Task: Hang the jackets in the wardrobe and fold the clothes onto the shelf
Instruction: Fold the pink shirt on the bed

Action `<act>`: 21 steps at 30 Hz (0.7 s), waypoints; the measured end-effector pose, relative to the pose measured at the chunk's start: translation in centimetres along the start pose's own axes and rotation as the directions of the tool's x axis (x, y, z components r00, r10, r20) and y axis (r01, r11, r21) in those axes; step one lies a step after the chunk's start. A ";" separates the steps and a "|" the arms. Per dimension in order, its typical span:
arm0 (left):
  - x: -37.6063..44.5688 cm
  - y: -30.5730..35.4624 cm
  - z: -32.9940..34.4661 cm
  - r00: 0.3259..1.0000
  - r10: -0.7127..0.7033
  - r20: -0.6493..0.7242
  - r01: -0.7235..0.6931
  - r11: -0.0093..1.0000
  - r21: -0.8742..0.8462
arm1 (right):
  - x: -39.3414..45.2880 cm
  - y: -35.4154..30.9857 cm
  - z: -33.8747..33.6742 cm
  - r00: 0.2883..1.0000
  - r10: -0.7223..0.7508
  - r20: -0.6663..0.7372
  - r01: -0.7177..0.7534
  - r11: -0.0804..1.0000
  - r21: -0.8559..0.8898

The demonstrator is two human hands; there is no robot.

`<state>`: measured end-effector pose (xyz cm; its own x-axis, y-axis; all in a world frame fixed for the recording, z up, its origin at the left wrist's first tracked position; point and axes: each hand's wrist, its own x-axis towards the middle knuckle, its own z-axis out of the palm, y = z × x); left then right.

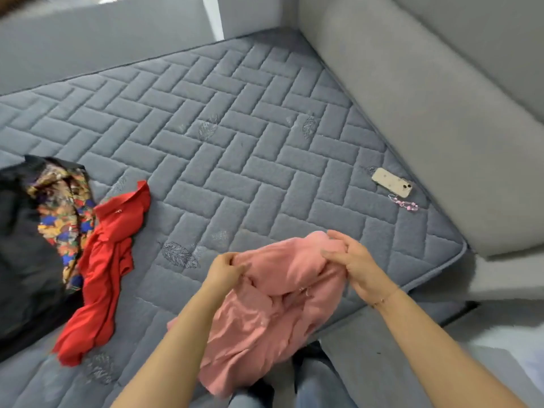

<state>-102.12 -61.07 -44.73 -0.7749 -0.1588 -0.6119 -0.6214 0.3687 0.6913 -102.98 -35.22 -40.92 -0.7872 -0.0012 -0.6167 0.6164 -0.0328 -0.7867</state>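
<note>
A crumpled pink garment hangs in front of me over the near edge of the grey quilted mattress. My left hand grips its upper left part. My right hand pinches its upper right part, fingers curled into the cloth. On the left of the mattress lie a red garment, a multicoloured patterned garment and a black garment, heaped side by side.
A phone with a pink beaded strap lies near the mattress's right edge. A grey upholstered bed frame rises along the right and far sides. My legs in jeans stand at the near edge.
</note>
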 end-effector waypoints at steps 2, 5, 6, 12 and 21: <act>-2.4 1.5 -3.6 0.993 0.083 -0.088 -0.097 0.979 -0.179 | -2.2 -1.7 -0.4 0.998 -0.056 -0.023 0.054 0.995 -0.088; -5.7 5.1 -8.9 0.955 0.275 -0.112 -0.297 0.894 -0.337 | -4.7 -5.2 -0.9 0.989 -0.145 0.027 0.142 0.897 -0.419; -7.0 6.9 -10.7 0.923 0.365 -0.117 -0.383 0.867 -0.319 | -5.7 -6.9 -0.9 0.982 -0.179 0.059 0.184 0.837 -0.515; -13.8 16.3 -17.7 0.552 0.786 -0.278 -0.759 0.612 0.224 | -11.5 -18.8 1.5 0.845 -0.533 0.048 0.461 0.681 -0.569; -18.6 21.4 -23.0 0.732 0.556 -0.394 -0.457 0.829 0.323 | -15.8 -28.8 3.7 0.547 -0.837 0.003 0.740 0.482 -0.469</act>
<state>-103.68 -71.28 -9.69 -0.9584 -0.2714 0.0882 -0.1237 0.6738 0.7285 -108.43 -37.91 -8.43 -0.9466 0.0237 0.3217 -0.2769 0.4520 -0.8480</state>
